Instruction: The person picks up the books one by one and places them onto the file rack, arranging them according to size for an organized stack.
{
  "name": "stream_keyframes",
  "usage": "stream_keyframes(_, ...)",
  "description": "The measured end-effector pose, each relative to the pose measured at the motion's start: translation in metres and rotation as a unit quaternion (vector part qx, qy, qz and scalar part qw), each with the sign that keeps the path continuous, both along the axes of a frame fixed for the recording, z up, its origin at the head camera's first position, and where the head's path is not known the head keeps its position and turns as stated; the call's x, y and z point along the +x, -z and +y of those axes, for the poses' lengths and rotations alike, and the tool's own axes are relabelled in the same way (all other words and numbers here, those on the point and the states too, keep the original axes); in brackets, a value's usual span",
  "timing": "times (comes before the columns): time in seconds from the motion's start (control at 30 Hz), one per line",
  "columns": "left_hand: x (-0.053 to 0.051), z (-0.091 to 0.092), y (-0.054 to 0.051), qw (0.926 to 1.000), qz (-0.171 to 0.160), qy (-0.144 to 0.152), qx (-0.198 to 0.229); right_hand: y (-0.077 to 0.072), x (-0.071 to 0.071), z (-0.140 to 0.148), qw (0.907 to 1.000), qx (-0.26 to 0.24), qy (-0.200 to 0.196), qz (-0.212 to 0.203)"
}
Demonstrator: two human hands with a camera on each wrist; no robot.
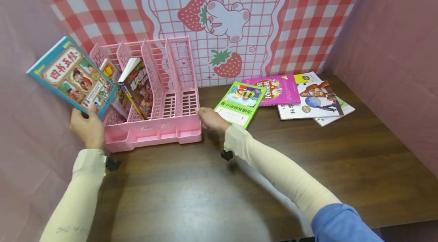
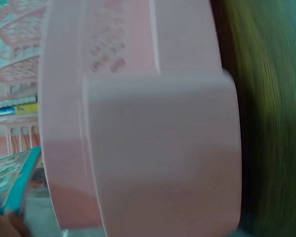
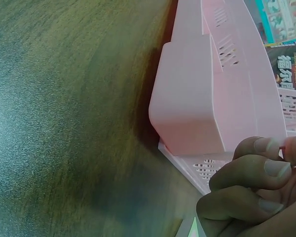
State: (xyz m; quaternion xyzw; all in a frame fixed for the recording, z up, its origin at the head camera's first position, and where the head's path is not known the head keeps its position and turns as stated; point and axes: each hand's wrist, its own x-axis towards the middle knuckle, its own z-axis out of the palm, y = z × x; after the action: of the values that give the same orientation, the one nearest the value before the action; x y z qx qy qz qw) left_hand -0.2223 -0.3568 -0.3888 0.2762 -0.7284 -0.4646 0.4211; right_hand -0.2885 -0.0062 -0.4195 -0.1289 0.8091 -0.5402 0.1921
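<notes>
My left hand (image 1: 87, 128) grips a blue-bordered picture book (image 1: 80, 75) by its lower corner. The book is held tilted, cover up, over the left end of a pink desktop book rack (image 1: 150, 134). In the left wrist view the hand shows only at the lower left corner, beside the teal edge of the book. With curled fingers, my right hand (image 1: 213, 119) pinches the front right edge of the rack. Two books lean in the rack's left compartments: a dark-covered one (image 1: 143, 90) and a thinner one with an orange-and-yellow cover (image 1: 109, 70).
Right of the rack lies a green book (image 1: 236, 111), overlapping a magenta book (image 1: 287, 88). Farther right, several white-covered books (image 1: 291, 112) are stacked loosely on the brown wooden table (image 1: 178, 196). A strawberry-print cloth (image 1: 229, 21) hangs behind, and pink cloth walls flank both sides.
</notes>
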Motion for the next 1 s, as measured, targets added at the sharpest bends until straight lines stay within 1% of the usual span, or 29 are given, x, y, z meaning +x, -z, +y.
stream_keyframes(0.07,-0.001,-0.002,0.004,0.9977,-0.045,0.009,-0.049,0.002,0.001,0.0,0.9999,-0.009,0.002,-0.007)
stream_keyframes(0.13,-0.001,-0.004,0.007,0.9923,-0.082,0.032,-0.087,0.004,0.002,-0.001,0.9998,-0.016,0.002,-0.012)
stream_keyframes(0.17,-0.002,-0.004,0.008,0.9891,-0.1,0.045,-0.099,0.005,0.002,-0.001,0.9998,-0.016,0.003,-0.013)
stream_keyframes(0.23,-0.004,-0.005,0.009,0.9825,-0.131,0.073,-0.111,0.006,0.003,-0.001,0.9997,-0.016,0.004,-0.016)
stream_keyframes(0.33,-0.01,-0.005,0.008,0.973,-0.17,0.104,-0.117,0.006,0.003,-0.001,0.9999,-0.009,0.007,-0.008)
stream_keyframes(0.5,-0.023,-0.007,0.003,0.9565,-0.226,0.13,-0.131,0.003,0.004,0.001,0.9997,0.003,0.011,0.019)
stream_keyframes(0.63,-0.03,-0.011,0.003,0.942,-0.26,0.152,-0.149,0.002,0.004,0.001,0.9998,0.003,0.001,0.018)
stream_keyframes(0.83,-0.037,-0.009,0.005,0.921,-0.293,0.165,-0.197,0.002,0.003,0.003,0.9999,-0.005,-0.009,0.01)
stream_keyframes(0.93,-0.039,-0.008,0.002,0.914,-0.308,0.17,-0.202,0.002,0.002,0.003,0.9999,-0.01,-0.011,0.008)
stream_keyframes(1.0,-0.041,-0.007,-0.001,0.9123,-0.318,0.172,-0.192,0.002,0.002,0.004,0.9998,-0.012,-0.015,0.005)
